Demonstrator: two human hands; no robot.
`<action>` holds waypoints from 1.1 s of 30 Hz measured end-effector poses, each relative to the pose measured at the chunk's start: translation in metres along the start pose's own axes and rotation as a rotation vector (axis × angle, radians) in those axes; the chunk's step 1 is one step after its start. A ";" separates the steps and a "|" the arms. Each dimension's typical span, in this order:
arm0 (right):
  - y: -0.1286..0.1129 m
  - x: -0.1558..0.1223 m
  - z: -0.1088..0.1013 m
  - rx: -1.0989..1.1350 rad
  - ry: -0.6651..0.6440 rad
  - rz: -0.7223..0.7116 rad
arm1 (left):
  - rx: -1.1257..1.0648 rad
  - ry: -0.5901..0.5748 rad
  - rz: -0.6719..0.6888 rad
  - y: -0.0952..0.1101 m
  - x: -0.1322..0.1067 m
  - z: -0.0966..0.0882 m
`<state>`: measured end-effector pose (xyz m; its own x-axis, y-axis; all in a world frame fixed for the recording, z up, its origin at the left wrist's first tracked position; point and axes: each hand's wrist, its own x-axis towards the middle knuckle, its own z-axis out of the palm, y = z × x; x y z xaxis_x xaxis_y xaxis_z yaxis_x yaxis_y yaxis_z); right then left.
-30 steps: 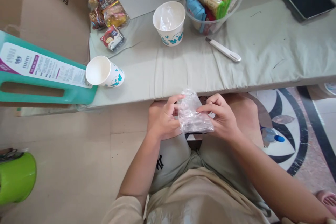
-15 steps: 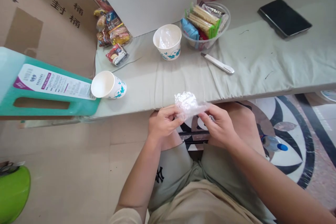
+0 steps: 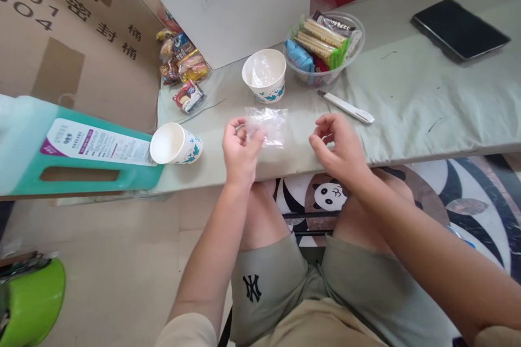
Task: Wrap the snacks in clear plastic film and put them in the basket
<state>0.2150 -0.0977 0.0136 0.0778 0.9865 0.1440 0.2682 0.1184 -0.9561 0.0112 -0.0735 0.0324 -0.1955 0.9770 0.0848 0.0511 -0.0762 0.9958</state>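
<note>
Between thumb and fingers, my left hand (image 3: 241, 146) grips a small clear plastic bag (image 3: 272, 127) by its left side, over the front of the cloth-covered bench. To the right, my right hand (image 3: 338, 143) is apart from the bag, fingers loosely curled with a gap to the thumb and nothing in it. Just behind the bag stands a paper cup (image 3: 265, 78) with leaf prints and clear plastic inside. A white box cutter (image 3: 345, 107) lies behind my right hand. Another paper cup (image 3: 176, 143) is tipped on its side at the left.
A clear bowl (image 3: 360, 49) of wrapped snacks stands behind the box cutter, and a black tablet (image 3: 459, 29) lies far right. Several packaged snacks (image 3: 187, 62) sit by the cardboard box (image 3: 93, 21). A green-liquid jug (image 3: 134, 173) is at the left edge.
My left hand has carried the plastic bag forward over the bench, and the bag now lies flatter. My right hand has let go of it and moved away to the right.
</note>
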 end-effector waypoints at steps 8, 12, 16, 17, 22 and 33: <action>0.027 0.028 -0.012 -0.196 -0.054 0.049 | 0.750 -0.018 0.501 0.046 0.144 0.031; 0.023 0.024 -0.013 -0.212 -0.076 0.014 | 1.132 -0.349 0.388 0.033 0.193 0.063; 0.023 0.025 -0.013 -0.230 -0.056 0.031 | 1.363 -0.731 -0.005 0.029 0.208 0.088; 0.023 0.025 -0.013 -0.239 -0.057 0.038 | 1.369 -0.781 -0.086 0.034 0.206 0.093; 0.025 0.025 -0.014 -0.214 -0.059 0.009 | 1.142 -0.769 -0.222 0.081 0.195 0.088; 0.020 0.022 -0.016 -0.258 -0.010 -0.014 | 1.358 -0.140 0.040 0.073 0.216 -0.088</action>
<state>0.2375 -0.0758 0.0014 0.0633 0.9861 0.1536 0.5053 0.1011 -0.8570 -0.1137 0.1143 0.1266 -0.0750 0.9968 0.0275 0.9834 0.0694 0.1674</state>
